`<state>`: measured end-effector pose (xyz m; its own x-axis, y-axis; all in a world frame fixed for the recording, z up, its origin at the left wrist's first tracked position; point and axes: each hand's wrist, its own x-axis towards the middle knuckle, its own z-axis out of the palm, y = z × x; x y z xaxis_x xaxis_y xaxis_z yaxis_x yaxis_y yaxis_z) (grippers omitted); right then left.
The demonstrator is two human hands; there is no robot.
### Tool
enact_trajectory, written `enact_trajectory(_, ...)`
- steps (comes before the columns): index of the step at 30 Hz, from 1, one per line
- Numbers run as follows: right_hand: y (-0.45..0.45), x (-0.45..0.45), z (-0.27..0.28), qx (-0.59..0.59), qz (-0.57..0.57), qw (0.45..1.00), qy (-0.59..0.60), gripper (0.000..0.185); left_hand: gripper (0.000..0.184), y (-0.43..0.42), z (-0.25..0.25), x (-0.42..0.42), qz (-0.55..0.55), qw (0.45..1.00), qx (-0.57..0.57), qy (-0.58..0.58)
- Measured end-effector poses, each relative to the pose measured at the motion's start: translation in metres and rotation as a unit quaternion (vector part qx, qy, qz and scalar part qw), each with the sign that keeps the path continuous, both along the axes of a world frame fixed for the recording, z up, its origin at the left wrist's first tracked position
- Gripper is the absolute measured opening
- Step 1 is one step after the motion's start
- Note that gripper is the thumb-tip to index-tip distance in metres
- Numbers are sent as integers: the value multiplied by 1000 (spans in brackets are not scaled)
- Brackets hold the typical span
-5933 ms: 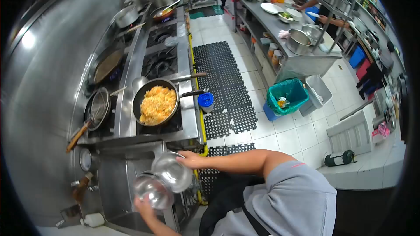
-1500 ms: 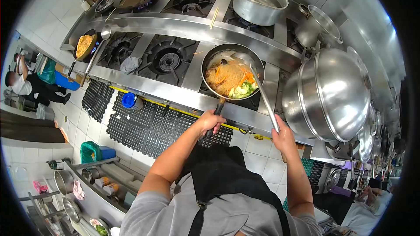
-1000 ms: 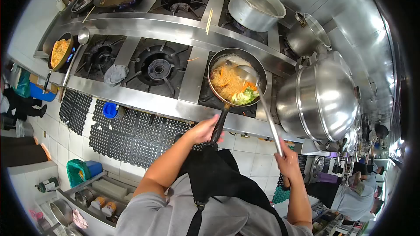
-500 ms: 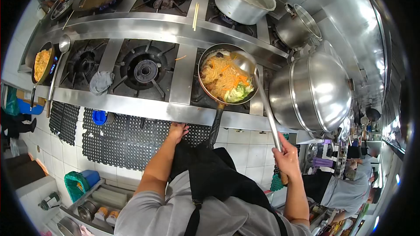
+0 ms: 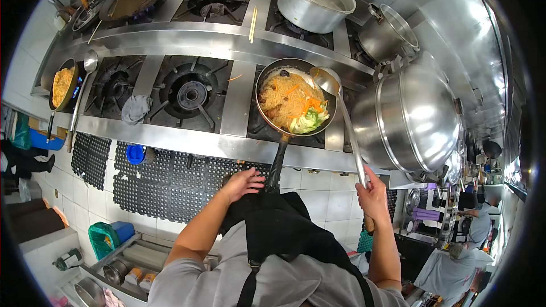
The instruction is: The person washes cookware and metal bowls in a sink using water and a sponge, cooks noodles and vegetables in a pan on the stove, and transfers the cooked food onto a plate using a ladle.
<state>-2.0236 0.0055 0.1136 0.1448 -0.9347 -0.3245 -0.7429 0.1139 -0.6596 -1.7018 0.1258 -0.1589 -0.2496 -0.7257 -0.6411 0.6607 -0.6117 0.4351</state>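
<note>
My right hand (image 5: 373,194) is wrapped round the long handle of a metal ladle (image 5: 327,81). The ladle's bowl rests over the right rim of a frying pan (image 5: 263,112). In that pan lie noodles (image 5: 281,94) with shredded carrot (image 5: 312,104) and chopped cabbage (image 5: 309,119). The pan sits on a front burner, its dark handle pointing toward me. My left hand (image 5: 244,184) is open and holds nothing, its fingers just left of the pan handle and apart from it.
A second pan (image 5: 62,86) with food stands at the far left, beside another ladle (image 5: 90,61). A grey cloth (image 5: 136,109) lies between burners. Chopsticks (image 5: 253,24) rest on the ledge. A large pot (image 5: 316,3) and a domed steel vessel (image 5: 412,119) stand right. Co-workers (image 5: 449,270) are at far right.
The ladle's bowl has moved from over the noodles to the pan's right rim. My left hand has come off the stove's front edge toward the pan handle, fingers spreading.
</note>
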Motion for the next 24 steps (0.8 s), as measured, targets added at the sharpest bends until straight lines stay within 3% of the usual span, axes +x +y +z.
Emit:
enact_trajectory(4, -11, -4, -36, -47, 40, 998, -29, 52, 53, -29, 79, -30, 28, 990, -89, 109)
enact_trajectory(8, -8, 11, -32, -36, 48, 998, 25, 52, 35, -54, 108, -48, 42, 995, -93, 15)
enact_trajectory(9, -8, 9, -39, -38, 47, 998, 22, 52, 35, -58, 111, -54, 41, 995, -95, 11)
enact_trajectory(11, -4, 9, -52, -154, 103, 982, 34, 52, 30, -62, 116, -65, 4, 994, -91, -62)
enact_trajectory(22, 27, -11, -41, -98, 107, 983, 114, 61, 32, -58, 109, -37, -2, 994, -107, -15)
enact_trajectory(24, 37, -27, -45, -166, 150, 965, 136, 62, 32, -59, 108, -35, 1, 995, -101, -6)
